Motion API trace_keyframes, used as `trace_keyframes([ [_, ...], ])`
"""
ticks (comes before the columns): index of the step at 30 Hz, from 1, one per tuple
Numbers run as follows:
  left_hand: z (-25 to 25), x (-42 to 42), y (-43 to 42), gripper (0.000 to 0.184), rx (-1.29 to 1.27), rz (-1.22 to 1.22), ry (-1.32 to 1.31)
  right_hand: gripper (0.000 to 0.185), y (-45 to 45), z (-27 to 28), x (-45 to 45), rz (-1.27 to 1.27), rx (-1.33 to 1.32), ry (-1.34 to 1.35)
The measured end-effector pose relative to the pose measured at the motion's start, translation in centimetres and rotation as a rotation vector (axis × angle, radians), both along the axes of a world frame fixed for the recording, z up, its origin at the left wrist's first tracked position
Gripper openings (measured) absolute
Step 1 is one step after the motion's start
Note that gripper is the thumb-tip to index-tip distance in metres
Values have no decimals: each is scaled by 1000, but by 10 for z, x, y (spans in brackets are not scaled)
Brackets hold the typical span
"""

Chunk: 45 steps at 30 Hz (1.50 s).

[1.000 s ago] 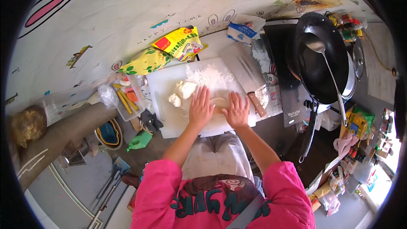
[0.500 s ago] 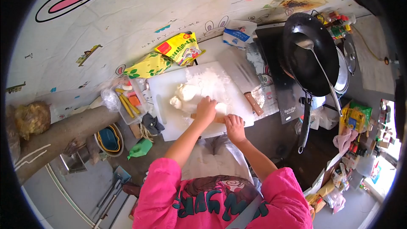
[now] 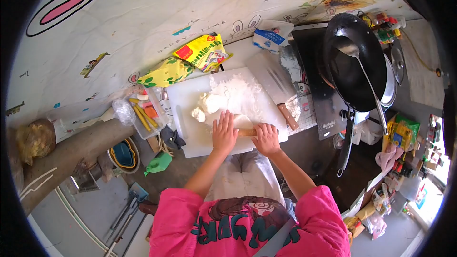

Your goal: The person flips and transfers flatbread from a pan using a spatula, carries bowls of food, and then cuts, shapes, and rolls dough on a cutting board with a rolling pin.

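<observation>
A wooden rolling pin (image 3: 246,133) lies across the near part of the white cutting board (image 3: 190,145). My left hand (image 3: 225,134) rests on its left part, fingers stretched forward and slightly apart. At the other end, my right hand (image 3: 265,139) is closed over the pin with bent fingers. Just beyond the pin, between my hands, is a flattened piece of dough (image 3: 243,122). Farther left sit a larger lump of dough (image 3: 212,103) and a small dough piece (image 3: 198,114). White flour (image 3: 238,90) is spread over the back of the board.
A cleaver (image 3: 287,116) lies along the board's right edge. Yellow packets (image 3: 204,52) stand behind the board. To the right, a black wok (image 3: 354,66) with a metal spatula (image 3: 366,74) sits on the stove. A clear plastic box (image 3: 162,112) is at the left.
My left hand's fingers have straightened from curled to stretched out over the pin. Both hands' fingers reach farther forward on it. The view has shifted slightly.
</observation>
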<state>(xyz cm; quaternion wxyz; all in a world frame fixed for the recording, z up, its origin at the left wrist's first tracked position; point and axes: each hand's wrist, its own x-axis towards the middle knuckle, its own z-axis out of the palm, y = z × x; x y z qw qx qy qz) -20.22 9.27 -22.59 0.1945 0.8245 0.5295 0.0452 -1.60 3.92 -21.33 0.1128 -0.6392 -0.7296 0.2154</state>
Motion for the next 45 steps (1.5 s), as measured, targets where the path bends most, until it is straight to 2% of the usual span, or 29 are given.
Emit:
trace_keyframes([
  [3, 0, 9, 16, 71, 13, -4, 2, 39, 13, -16, 0, -85, -55, -69],
  [8, 1, 23, 63, 69, 61, -45, -37, 32, 53, -22, 9, -183, 63, -109],
  [15, -11, 34, 93, 67, 126, -74, -25, 38, 82, -18, 15, -276, 141, -106],
  [18, -9, 22, 61, 68, 43, -106, -50, 44, 50, -14, 6, -196, 96, -160],
  [21, -13, 11, 24, 69, 67, -141, -13, 49, 9, -18, -5, -146, 58, -72],
  [24, -5, 12, 16, 65, 26, -146, -120, 43, -14, -19, -11, -171, 26, -30],
  [27, 21, 25, 30, 49, -233, 9, -124, 34, -24, -28, -11, -112, 94, -157],
  [30, -10, 23, 41, 36, -199, -126, -42, 29, -26, -18, -13, -114, 87, -110],
  [33, -20, 17, 41, 22, -75, -237, -146, 29, -34, -7, -21, -62, 105, -54],
  [36, 4, 14, 32, 22, -456, 33, -322, 25, -44, 4, -25, -15, 60, -36],
  [39, -17, -7, 16, 25, -367, 193, -366, 27, -46, 7, -25, 11, 69, -36],
  [40, 3, -8, 18, 28, -528, 294, -326, 28, -44, 7, -23, 18, 72, -48],
  [43, 16, -16, 7, 35, 20, 147, -314, 30, -36, -1, -17, 16, 75, -52],
  [44, 20, -17, 4, 45, -73, 108, -264, 30, -31, -4, -16, 12, 74, -46],
  [45, 18, -15, 1, 49, -25, 84, -203, 31, -24, -7, -15, 16, 73, -48],
])
